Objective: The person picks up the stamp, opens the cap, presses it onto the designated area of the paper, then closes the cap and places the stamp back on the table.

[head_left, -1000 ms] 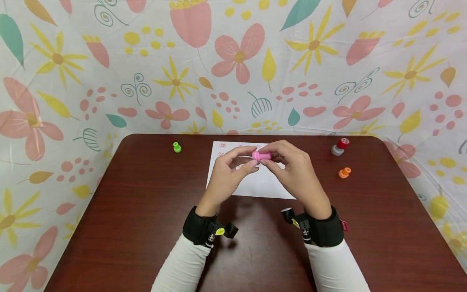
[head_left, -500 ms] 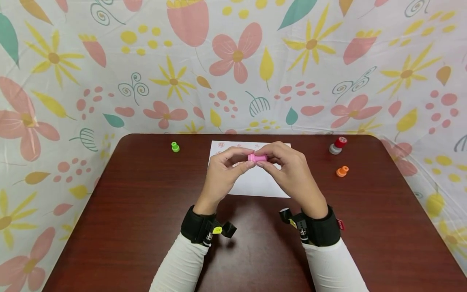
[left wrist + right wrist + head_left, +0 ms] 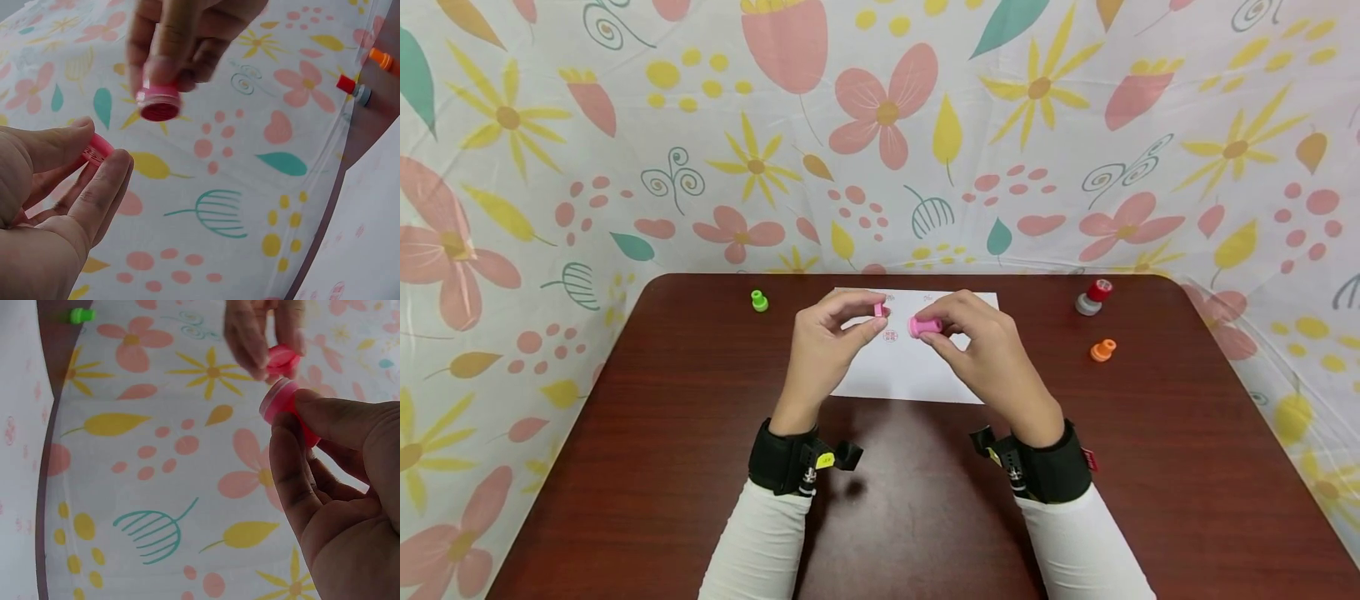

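Between its thumb and fingertips my left hand (image 3: 829, 343) pinches a small pink stamp cap (image 3: 879, 310), its hollow side showing in the left wrist view. My right hand (image 3: 988, 354) grips the body of a pink stamp (image 3: 924, 327), whose dark red stamping face (image 3: 159, 112) is bared in the left wrist view. A gap separates cap and stamp in the head view. Both are held over a white sheet of paper (image 3: 917, 379) that bears red stamped marks, one round print (image 3: 890, 336) showing between the hands.
A green stamp (image 3: 759, 301) stands at the table's back left. Toward the back right are a red-and-grey stamp (image 3: 1093, 297) and, nearer, an orange stamp (image 3: 1102, 350). Behind the brown table (image 3: 700, 400) hangs a flowered cloth (image 3: 865, 192).
The cap has come off the pink stamp. My left hand has drawn leftward with it, while my right hand stays nearly in place with the stamp body.
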Available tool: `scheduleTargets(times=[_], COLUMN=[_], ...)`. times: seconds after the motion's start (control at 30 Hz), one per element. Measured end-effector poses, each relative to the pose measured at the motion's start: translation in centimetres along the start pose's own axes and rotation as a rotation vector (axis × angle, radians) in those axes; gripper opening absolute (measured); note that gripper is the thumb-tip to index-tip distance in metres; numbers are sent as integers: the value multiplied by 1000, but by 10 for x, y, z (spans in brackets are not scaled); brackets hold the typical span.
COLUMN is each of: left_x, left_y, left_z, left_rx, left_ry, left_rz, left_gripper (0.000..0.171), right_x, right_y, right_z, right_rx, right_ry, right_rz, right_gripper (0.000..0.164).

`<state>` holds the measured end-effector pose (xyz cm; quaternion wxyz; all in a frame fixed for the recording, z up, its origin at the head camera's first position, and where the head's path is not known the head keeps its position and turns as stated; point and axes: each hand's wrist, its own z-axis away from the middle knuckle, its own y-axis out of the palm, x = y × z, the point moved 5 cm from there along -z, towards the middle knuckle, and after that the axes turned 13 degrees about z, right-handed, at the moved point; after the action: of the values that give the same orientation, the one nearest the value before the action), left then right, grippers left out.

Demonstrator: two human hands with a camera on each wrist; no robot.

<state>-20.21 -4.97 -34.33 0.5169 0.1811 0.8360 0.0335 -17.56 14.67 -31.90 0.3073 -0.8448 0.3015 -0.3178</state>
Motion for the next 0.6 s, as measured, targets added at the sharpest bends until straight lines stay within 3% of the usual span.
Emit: scheduleTargets(times=[0.27,0.6], left_x=[-7,-14], left_y=[-11,-18], left_z=[2,1], left_rx=[-30,-57], left_ry=[3,22], left_rz=[-18,-17], left_gripper=[26,26], right_x=[-1,-15], right_y=[34,77], right_z=[2,2], right_rx=[64,243], right_ry=[-54,-46], right_rz=[52,128], right_gripper=[17,10])
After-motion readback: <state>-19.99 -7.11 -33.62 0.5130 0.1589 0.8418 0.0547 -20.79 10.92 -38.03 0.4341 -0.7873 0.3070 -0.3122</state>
